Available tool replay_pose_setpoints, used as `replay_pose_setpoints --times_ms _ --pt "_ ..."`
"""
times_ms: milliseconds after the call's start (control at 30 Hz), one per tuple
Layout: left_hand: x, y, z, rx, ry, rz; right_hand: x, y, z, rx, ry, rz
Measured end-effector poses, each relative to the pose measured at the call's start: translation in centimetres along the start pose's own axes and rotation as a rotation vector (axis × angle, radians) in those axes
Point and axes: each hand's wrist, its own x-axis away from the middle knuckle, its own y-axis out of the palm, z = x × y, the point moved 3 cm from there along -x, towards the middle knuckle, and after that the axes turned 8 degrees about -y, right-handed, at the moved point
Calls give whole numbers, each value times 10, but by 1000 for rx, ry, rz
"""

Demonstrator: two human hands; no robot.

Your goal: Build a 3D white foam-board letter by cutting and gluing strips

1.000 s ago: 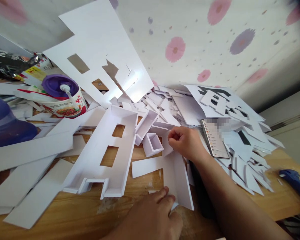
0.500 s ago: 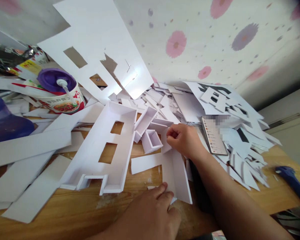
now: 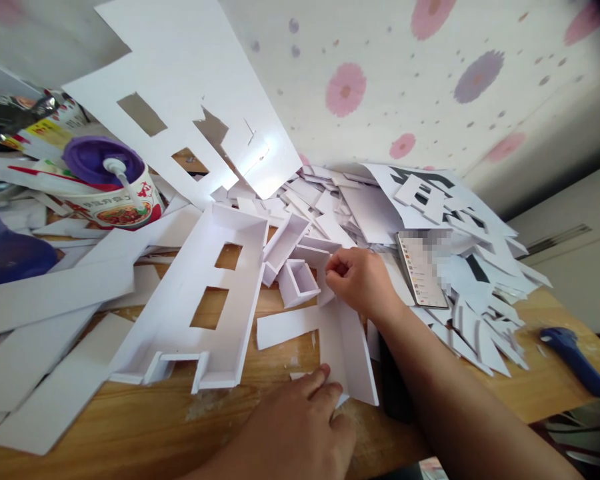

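White L-walled foam-board piece [image 3: 333,347] lies on wooden table [image 3: 145,440], right of white open-topped box with window cutouts [image 3: 180,307]. Left hand [image 3: 300,427], fingers open, rests on near end. Right hand [image 3: 363,283] curled at inner wall; whether it pinches anything, cannot tell. Step, judged: steadying, working the wall. Next move calls for an unshifted base.

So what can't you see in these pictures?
All in the head view:
- What the fingertips of the right hand touch: hidden by the hand itself.
- The near end of the white piece: partly under the left hand.
- The phone's words: too small, partly blurred.
- The black thing's full shape: behind the right arm.
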Motion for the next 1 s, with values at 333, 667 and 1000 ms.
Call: replay_pose_setpoints --times_ms 333,667,1000 --pt "3 7 -2 -55 33 79 2 -7 3 -71 -61 -62" --pt "5 17 -9 -32 44 130 14 -27 6 -115 -385 -326" --pt "6 15 -8 -28 30 138 15 -21 6 -85 -389 -260"
